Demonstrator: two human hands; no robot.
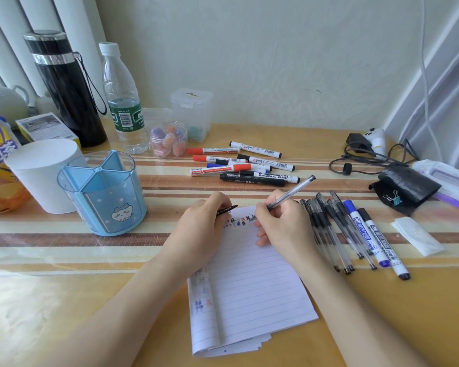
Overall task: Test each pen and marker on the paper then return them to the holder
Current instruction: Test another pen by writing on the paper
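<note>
My right hand [281,223] grips a clear gel pen [293,193], its tip touching the top of the lined paper [252,287] beside a row of small ink marks. My left hand [202,223] rests on the paper's upper left corner and holds a black pen cap [227,209]. The blue divided holder [104,192] stands empty to the left. A heap of whiteboard markers [244,166] lies behind the paper. Several gel pens [331,229] and two markers [374,239] lie in a row to the right.
A white cylinder [43,176], a black flask [66,88], a water bottle [123,102] and a jar of erasers [168,140] stand at the back left. A black cable [366,157], a black pouch [406,186] and a folded tissue [419,238] lie at the right.
</note>
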